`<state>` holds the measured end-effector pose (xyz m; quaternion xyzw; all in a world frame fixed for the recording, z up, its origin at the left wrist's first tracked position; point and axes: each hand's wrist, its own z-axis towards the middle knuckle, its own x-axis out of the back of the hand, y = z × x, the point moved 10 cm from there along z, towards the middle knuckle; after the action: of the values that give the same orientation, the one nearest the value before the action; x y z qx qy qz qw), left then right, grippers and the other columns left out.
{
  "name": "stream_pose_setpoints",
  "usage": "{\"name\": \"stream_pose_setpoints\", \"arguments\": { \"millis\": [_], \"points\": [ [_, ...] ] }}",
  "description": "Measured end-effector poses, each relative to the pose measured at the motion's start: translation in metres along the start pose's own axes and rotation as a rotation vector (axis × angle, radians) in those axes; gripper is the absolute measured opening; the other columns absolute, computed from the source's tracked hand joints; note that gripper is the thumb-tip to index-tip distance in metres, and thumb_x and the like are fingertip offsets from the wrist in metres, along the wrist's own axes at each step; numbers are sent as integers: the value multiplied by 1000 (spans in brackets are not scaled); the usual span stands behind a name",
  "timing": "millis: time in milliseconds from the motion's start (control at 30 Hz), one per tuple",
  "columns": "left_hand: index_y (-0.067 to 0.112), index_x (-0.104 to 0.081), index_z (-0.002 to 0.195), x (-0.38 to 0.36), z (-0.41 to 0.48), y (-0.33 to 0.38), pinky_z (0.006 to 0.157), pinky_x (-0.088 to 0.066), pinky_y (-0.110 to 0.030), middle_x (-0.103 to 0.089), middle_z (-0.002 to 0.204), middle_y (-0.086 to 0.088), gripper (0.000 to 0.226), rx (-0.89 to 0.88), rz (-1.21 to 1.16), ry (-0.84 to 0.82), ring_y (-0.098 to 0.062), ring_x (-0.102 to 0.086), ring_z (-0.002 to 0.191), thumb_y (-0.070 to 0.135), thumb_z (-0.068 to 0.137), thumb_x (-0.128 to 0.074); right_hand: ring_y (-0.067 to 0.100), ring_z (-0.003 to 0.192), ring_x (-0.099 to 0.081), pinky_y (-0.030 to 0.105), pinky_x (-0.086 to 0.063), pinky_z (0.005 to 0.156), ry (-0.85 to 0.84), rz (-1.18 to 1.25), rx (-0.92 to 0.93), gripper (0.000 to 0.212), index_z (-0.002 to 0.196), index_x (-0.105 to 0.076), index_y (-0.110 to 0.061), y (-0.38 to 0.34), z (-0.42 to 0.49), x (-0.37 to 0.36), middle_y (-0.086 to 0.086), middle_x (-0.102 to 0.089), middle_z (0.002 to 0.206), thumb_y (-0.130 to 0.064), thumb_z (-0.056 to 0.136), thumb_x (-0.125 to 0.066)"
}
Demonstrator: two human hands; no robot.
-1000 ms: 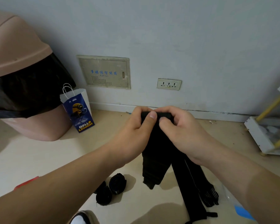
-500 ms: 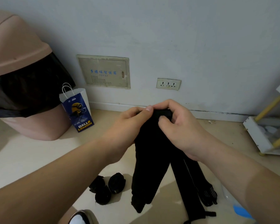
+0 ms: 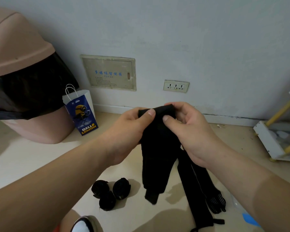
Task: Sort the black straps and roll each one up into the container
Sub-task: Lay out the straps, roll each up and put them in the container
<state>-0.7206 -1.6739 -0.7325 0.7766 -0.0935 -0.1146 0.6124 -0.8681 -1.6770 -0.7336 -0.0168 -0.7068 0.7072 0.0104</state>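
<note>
**Soft strap pinched at its top edge for rolling**

At the centre of the frame, two hands hold a black strap (image 3: 157, 156) in the air above the floor (image 3: 40, 164). The left hand (image 3: 132, 129) pinches the folded top edge between thumb and fingers. The right hand (image 3: 187, 131) grips just beside it, thumb on the near face and fingers curled over the top. Both sets of fingers are closed on the cloth, with none spread. The forearms reach in from the lower corners and meet mid-frame, with the palms turned toward each other.

The strap hangs limp below the hands, its lower end dangling near the floor. It appears light, soft and without stiffness, so it should bend wherever it is pressed and slump if let go. The end now held looks like the best place to grip it, with both thumbs turning that edge over into a tight core. A slack hold would probably let the roll loosen.

Three rolled straps (image 3: 110, 194) lie touching one another at lower centre-left. Loose straps (image 3: 196, 186) stretch across the floor at lower right. A clear object with a blue patch (image 3: 249, 218) sits at the lower right edge, and it cannot be told whether that is the container.
</note>
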Motion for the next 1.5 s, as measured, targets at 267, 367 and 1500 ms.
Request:
{"name": "stream_pose_setpoints", "arguments": {
  "millis": [267,367,1500],
  "points": [
    [21,-63,118,5,2,9,72,-55,-24,-73,99,-4,15,-186,260,67,-8,-67,82,20,109,-52,29,109,-76,54,-57,104,-157,57,-247,23,124,-69,-17,24,-5,-16,13,-79,115,-16,105,-57],
    [21,-65,118,2,-2,23,74,-54,-17,-72,98,0,18,-372,439,76,-6,-67,86,11,106,-56,32,108,-75,52,-59,99,-253,172,-332,43,132,-64,-9,26,-7,-20,17,-75,120,-34,96,-64],
    [22,-52,112,-18,-17,28,65,-45,-12,-63,89,11,14,-409,386,150,4,-61,77,36,107,-53,18,111,-75,51,-55,106,2,-11,-194,63,110,-76,-30,13,-8,-9,-4,-81,109,-83,85,-53]
  ]
}}
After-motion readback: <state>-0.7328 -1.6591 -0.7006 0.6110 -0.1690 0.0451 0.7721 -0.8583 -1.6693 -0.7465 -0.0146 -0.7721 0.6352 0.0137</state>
